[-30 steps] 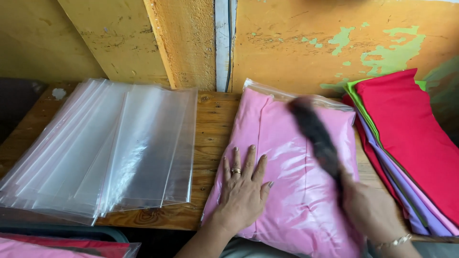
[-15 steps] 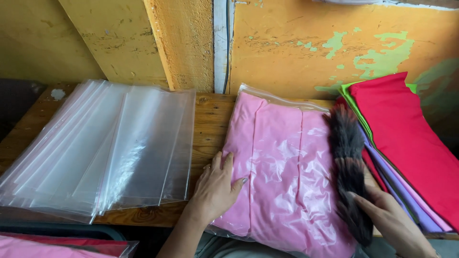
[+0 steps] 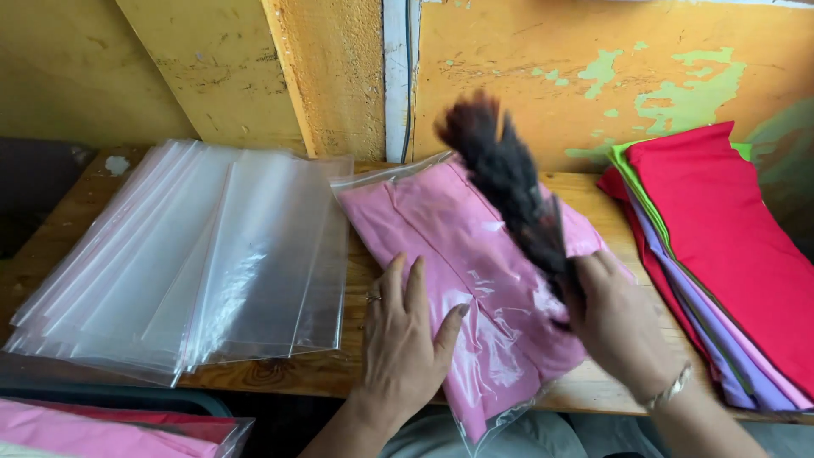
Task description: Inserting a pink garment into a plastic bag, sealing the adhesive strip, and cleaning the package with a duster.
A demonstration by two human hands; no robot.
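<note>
Pink garment (image 3: 458, 246) bagged in clear plastic — hands pressing, brushing

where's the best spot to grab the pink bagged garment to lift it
Probably by the open end of the pink bagged garment, where loose clear film juts past the cloth at the far left corner, coming from the wall side. The left hand presses its near half flat and the right hand with the brush covers the right edge.

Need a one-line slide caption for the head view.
Left hand presses a bagged pink garment on the wooden table while the right hand sweeps a dark brush over it.
</note>
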